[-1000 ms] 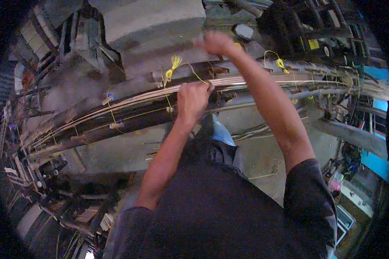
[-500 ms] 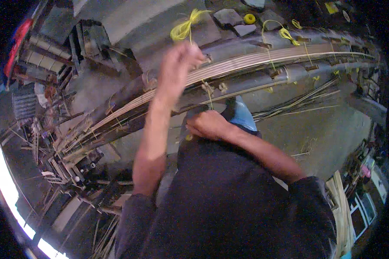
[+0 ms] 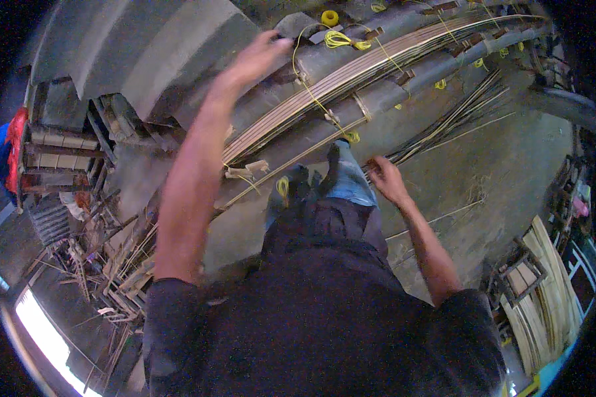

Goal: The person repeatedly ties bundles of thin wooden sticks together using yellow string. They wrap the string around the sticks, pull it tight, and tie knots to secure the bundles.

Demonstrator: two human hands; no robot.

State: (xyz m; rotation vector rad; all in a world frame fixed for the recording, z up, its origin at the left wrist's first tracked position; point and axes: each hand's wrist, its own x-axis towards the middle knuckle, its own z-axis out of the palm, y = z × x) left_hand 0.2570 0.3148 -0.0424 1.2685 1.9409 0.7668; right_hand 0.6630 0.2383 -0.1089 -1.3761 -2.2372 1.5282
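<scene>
My left hand (image 3: 266, 47) stretches out over the far side of a long bundle of thin wooden strips (image 3: 298, 102); slightly blurred, its fingers look apart and empty. Close to its fingertips a loop of yellow cord (image 3: 295, 54) rises from the bundle and bends toward a yellow cord hank (image 3: 341, 40). That cord also crosses the strips toward a small yellow coil (image 3: 352, 137) on the near side. Low beside my right leg, my right hand (image 3: 385, 178) hangs with fingers loosely apart, holding nothing I can see.
Dark curved beams (image 3: 377, 92) flank the strips. Right of my legs, loose thin rods (image 3: 444, 135) lie on the floor. A yellow ring-shaped roll (image 3: 330, 18) rests beyond the bundle. Grey curved sheets (image 3: 159, 59) stand far left, and stacked wood pieces (image 3: 112, 278) lie at left.
The view has shifted. My left hand has come away from the raised yellow hank. My right hand has let go of the cord, opened and moved right, beside my leg.
</scene>
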